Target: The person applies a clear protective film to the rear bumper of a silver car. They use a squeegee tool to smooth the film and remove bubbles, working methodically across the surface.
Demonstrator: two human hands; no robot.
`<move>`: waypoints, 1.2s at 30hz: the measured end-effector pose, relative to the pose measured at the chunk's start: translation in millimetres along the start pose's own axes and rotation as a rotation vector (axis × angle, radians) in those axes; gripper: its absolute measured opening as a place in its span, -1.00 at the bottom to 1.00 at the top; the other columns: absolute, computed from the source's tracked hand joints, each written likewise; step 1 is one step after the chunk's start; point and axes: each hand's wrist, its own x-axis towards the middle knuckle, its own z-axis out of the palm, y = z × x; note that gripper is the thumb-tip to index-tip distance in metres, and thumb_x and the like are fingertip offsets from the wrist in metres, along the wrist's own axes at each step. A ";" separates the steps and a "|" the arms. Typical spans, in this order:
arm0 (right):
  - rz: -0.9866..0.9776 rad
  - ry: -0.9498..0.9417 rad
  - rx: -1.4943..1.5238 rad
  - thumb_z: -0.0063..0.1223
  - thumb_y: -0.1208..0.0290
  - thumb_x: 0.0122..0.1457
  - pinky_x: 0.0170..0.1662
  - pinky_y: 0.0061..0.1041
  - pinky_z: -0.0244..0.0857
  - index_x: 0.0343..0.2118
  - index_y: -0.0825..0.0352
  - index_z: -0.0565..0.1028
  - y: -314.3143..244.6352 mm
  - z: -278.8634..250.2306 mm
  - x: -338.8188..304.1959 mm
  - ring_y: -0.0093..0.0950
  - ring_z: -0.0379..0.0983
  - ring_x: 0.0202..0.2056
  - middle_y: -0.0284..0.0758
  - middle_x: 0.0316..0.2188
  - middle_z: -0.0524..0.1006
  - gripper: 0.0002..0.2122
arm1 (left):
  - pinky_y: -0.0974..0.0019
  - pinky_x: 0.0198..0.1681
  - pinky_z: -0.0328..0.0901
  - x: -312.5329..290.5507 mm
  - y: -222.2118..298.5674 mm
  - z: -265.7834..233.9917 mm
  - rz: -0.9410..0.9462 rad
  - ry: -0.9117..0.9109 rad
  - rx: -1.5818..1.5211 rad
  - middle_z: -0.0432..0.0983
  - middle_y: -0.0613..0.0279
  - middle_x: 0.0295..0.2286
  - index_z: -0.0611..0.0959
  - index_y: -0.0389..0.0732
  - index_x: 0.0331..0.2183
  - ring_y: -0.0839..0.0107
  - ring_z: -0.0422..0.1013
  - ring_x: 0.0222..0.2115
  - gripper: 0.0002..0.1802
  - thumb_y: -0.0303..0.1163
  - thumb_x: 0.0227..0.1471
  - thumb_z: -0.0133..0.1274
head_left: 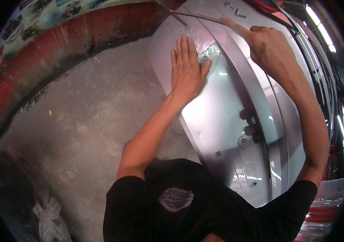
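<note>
My left hand point(186, 68) lies flat on a silver car tailgate point(210, 115), fingers stretched together and pointing away from me, thumb out to the right. Beside the thumb, a crumpled, dented patch point(211, 52) in the metal catches the light. My right hand point(264, 44) is closed at the far right, above the panel's upper ridge, with its index finger laid along a thin metal rod point(200, 16). The rod runs left from that hand to a joint with a short crosspiece point(179, 19) near the panel's far end. My palm hides the rod's near end.
A red-painted low wall point(79, 32) with a colourful picture above it curves along the far left. Grey concrete floor point(87, 92) lies left of the car. A dark bag point(11, 189) and a clear plastic bag point(53, 220) sit at the lower left. Dark fittings point(250, 127) stick out from the tailgate.
</note>
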 end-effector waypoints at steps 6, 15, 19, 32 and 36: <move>-0.011 0.056 0.041 0.05 0.76 -0.02 -0.38 -0.19 0.41 0.38 -0.12 0.34 -6.5 -2.2 0.9 -0.20 0.51 -0.54 -0.18 -0.60 0.49 -0.15 | -0.16 0.47 -0.32 -3.7 -1.1 0.7 -0.008 -0.014 0.013 -0.10 -0.35 0.40 0.08 -0.55 0.36 -0.17 -0.22 0.45 -0.10 -0.06 0.31 -0.04; -0.038 0.075 0.019 0.05 0.73 0.00 -0.36 -0.18 0.42 0.38 -0.11 0.34 -8.9 -5.8 4.3 -0.19 0.53 -0.52 -0.17 -0.58 0.52 -0.17 | -0.25 0.44 -0.22 -4.0 -2.8 3.8 0.026 0.016 0.047 -0.07 -0.41 0.37 0.11 -0.60 0.33 -0.26 -0.15 0.42 -0.09 -0.01 0.34 -0.04; -0.019 -0.051 -0.009 0.06 0.67 0.06 -0.35 -0.20 0.44 0.36 -0.11 0.37 -7.8 -5.1 5.2 -0.18 0.55 -0.50 -0.15 -0.52 0.56 -0.24 | -0.20 0.46 -0.29 -1.7 1.2 0.4 -0.006 -0.017 0.026 -0.10 -0.36 0.39 0.09 -0.56 0.35 -0.19 -0.19 0.44 -0.09 -0.05 0.31 -0.04; -0.004 0.013 0.014 0.03 0.74 -0.02 -0.37 -0.16 0.40 0.37 -0.15 0.36 -0.5 1.7 -0.5 -0.16 0.51 -0.54 -0.16 -0.60 0.49 -0.17 | -0.26 0.44 -0.23 -2.2 -0.6 0.9 0.039 0.020 0.036 -0.05 -0.44 0.37 0.11 -0.60 0.33 -0.27 -0.14 0.42 -0.10 -0.04 0.33 -0.02; 0.008 0.030 -0.006 0.04 0.76 -0.04 -0.37 -0.17 0.40 0.37 -0.14 0.35 0.6 6.8 2.0 -0.17 0.50 -0.55 -0.17 -0.61 0.49 -0.14 | -0.18 0.47 -0.31 -2.0 -2.3 1.4 0.009 0.003 0.012 -0.10 -0.38 0.39 0.10 -0.58 0.34 -0.20 -0.21 0.45 -0.10 -0.08 0.30 -0.03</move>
